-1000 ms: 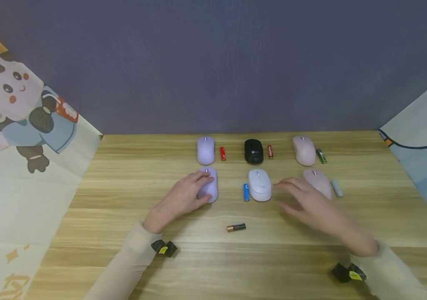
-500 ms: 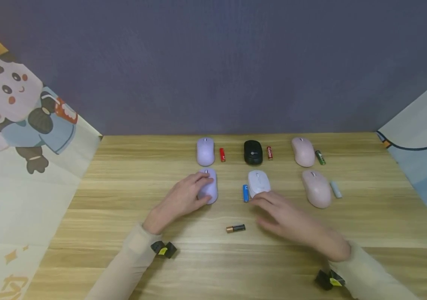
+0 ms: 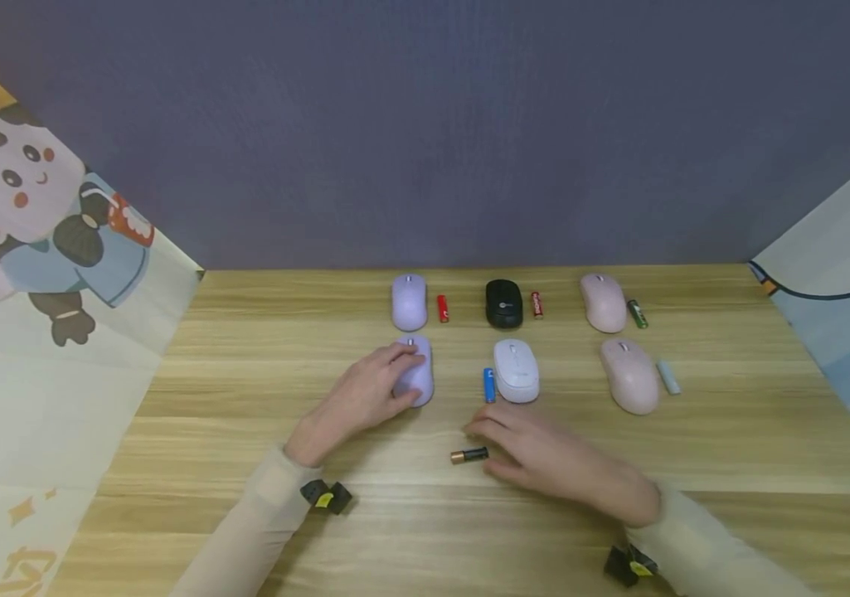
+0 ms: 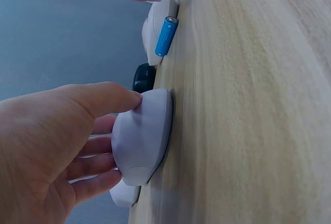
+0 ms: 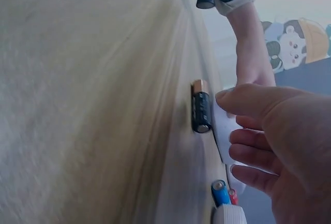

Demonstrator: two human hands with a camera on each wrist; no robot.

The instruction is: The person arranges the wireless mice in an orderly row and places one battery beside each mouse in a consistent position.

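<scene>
My left hand (image 3: 365, 396) holds the front purple computer mouse (image 3: 415, 375) on the table, thumb on one side and fingers round the other. The left wrist view shows the thumb and fingertips against this mouse (image 4: 142, 136). My right hand (image 3: 544, 452) hovers just right of a black and copper battery (image 3: 469, 455), apart from it and holding nothing. In the right wrist view, the thumb and loosely bent fingers of the right hand (image 5: 289, 141) stand apart beside the battery (image 5: 200, 107). A white mouse (image 3: 517, 371) and a blue battery (image 3: 489, 385) lie beyond that hand.
Behind stand another purple mouse (image 3: 410, 302), a black mouse (image 3: 504, 303) and a pink mouse (image 3: 604, 303), with red batteries (image 3: 443, 308) and a green battery (image 3: 638, 313). A second pink mouse (image 3: 630, 376) and a grey battery (image 3: 668, 376) lie right. A dark panel (image 3: 469, 133) bounds the table.
My right hand has moved left and towards me, from over the front pink mouse, past the white mouse, to beside the black and copper battery. The left hand stays on the purple mouse.
</scene>
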